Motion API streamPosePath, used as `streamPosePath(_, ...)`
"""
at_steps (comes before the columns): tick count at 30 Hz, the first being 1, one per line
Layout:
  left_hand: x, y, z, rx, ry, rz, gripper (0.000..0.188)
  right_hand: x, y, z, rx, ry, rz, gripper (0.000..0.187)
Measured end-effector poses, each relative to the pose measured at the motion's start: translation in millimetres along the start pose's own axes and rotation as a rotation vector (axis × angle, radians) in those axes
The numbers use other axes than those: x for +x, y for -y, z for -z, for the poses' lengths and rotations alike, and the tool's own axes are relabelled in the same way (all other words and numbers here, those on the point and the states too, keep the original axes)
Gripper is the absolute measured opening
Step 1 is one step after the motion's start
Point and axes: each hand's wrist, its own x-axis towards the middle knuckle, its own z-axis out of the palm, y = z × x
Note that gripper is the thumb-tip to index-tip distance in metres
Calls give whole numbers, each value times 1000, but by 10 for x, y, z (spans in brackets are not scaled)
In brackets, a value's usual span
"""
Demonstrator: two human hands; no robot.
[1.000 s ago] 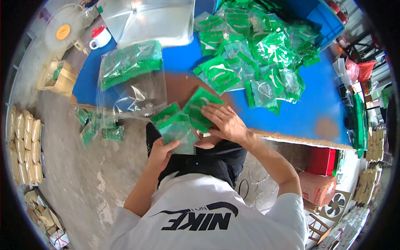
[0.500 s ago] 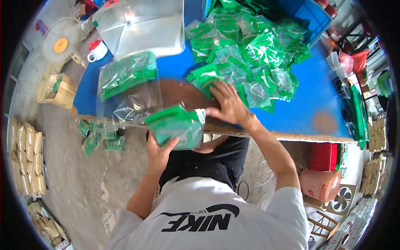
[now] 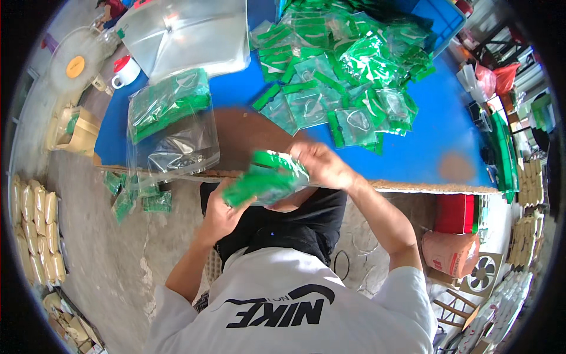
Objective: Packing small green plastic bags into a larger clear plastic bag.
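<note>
Just beyond my lap, my left hand is closed around a small stack of flat green-and-clear plastic packets, which is smeared by motion. My right hand is at the stack's right end with its fingers curled in, pinching a green packet at the stack's edge. Past it on the blue table lies a big loose heap of similar green packets. To the left, a large clear plastic bag lies at the table edge with a neat pile of green packets in its far part.
A translucent plastic bin and a white mug with a red lid stand at the far left. A blue crate sits behind the heap. The table's front edge crosses before me. Several green packets lie below its left part.
My right hand has drawn back from the heap to the stack, and the packet it touched there is gone from that spot. The stack in my left hand has tilted.
</note>
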Motion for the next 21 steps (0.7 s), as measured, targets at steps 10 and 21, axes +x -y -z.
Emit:
streamPosePath(10,-208,375,-433,-1141,-177,513,44,-166,-69,-124,-1208,76,441,52)
streamPosePath(21,-156,353,-333,-1013,-245,515,47,-18,-142,-110,-965,201,364,43)
